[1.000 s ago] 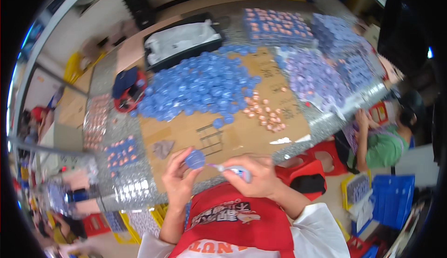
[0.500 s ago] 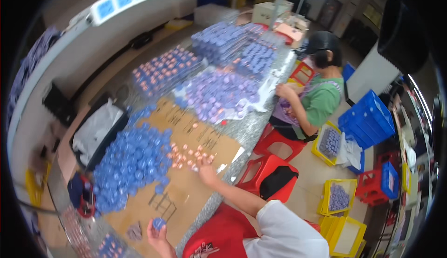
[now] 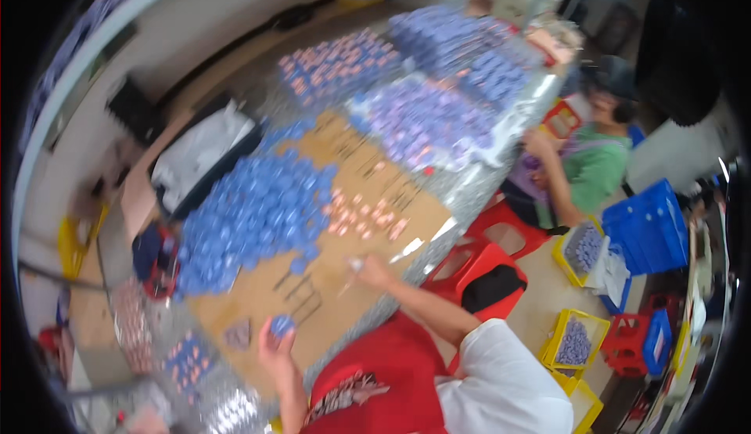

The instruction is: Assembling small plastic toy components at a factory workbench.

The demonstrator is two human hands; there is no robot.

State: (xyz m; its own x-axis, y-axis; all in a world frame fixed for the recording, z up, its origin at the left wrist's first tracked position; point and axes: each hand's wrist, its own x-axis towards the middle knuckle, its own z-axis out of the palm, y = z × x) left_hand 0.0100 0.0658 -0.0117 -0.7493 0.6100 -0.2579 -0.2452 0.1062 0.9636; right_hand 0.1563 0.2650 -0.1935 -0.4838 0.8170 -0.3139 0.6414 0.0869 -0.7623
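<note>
My left hand point(image 3: 275, 360), near the front edge of the table, grips a round blue cap point(image 3: 282, 325) in its fingertips. My right hand point(image 3: 374, 272) hovers over the cardboard sheet point(image 3: 325, 332), its fingers drawn together. A small pale spot shows at those fingertips, too blurred to name. Just beyond it lie scattered small copper-coloured pieces point(image 3: 364, 219). To their left spreads a large heap of blue caps point(image 3: 250, 207). A small grey crumpled cloth point(image 3: 238, 334) rests to the left of my left hand.
A black tray with white plastic point(image 3: 199, 156) borders the heap. Farther back are filled trays point(image 3: 338, 62) and a purple pile point(image 3: 430, 117). At right, a person in green point(image 3: 598, 168) handles purple pieces, near red stools point(image 3: 477, 277) and yellow crates point(image 3: 575, 340).
My right hand has drawn back from the copper-coloured pieces toward my left hand. The left still holds the blue cap. The whole view has shifted, so the table appears farther right and higher.
</note>
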